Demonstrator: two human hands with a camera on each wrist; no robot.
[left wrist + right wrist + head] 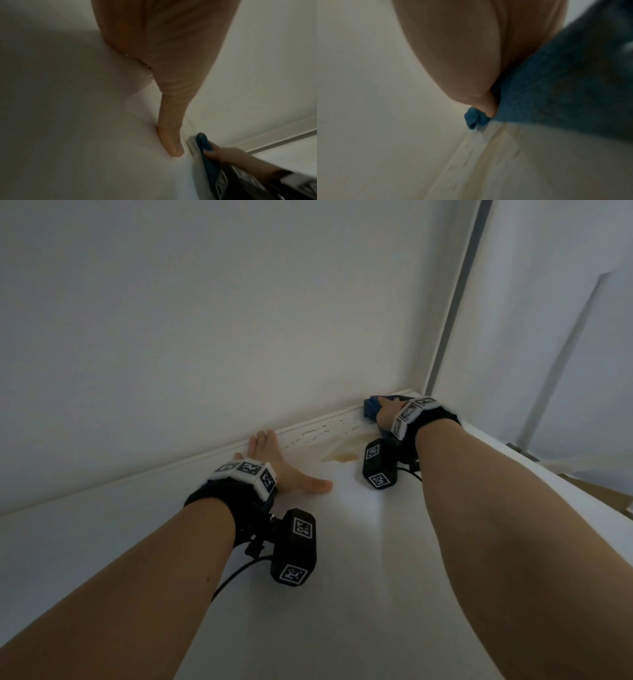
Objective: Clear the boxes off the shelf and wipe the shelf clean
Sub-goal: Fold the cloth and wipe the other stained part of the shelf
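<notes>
The white shelf (342,542) fills the head view. My left hand (274,460) lies flat on it near the back edge, fingers straight and thumb (169,135) spread out. My right hand (388,410) grips a bunched blue cloth (371,405) and presses it into the back right corner. The cloth (565,88) bulges under the palm in the right wrist view. A yellowish stain (342,457) and a row of dark specks (318,433) mark the shelf between my hands. No box shows in any view.
A white back wall (205,320) rises right behind the shelf. A white side panel (548,337) closes the right end. Something brown (609,494) shows past the shelf's right edge.
</notes>
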